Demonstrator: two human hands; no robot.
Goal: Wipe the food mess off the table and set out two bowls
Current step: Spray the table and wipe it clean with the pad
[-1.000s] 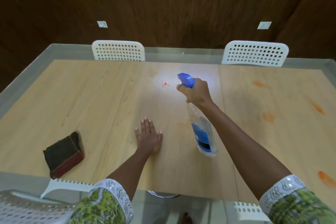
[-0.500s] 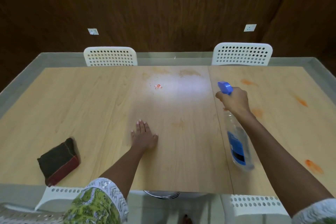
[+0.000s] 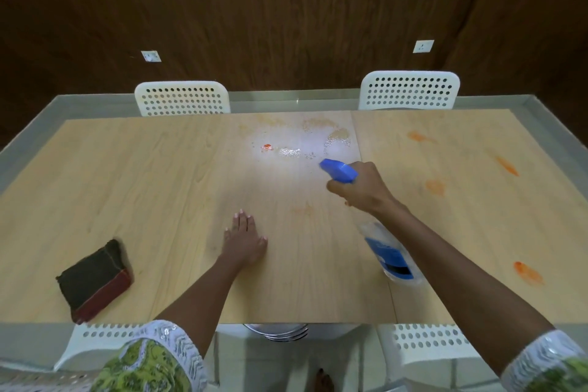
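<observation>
Gripping spray bottle (image 3: 386, 251), right hand (image 3: 362, 189) apparently above stains (image 3: 434, 187).

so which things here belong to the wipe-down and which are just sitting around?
In use:
spray bottle in the right hand
orange stains
wet spray patch
folded cloth, not yet picked up
left hand, flat on the table

Lying about:
white chairs
wall sockets
No bowls on the table.

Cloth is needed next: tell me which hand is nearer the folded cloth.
Left. The left hand lies flat just right of the folded cloth; the right hand grips the spray bottle far across.
</observation>
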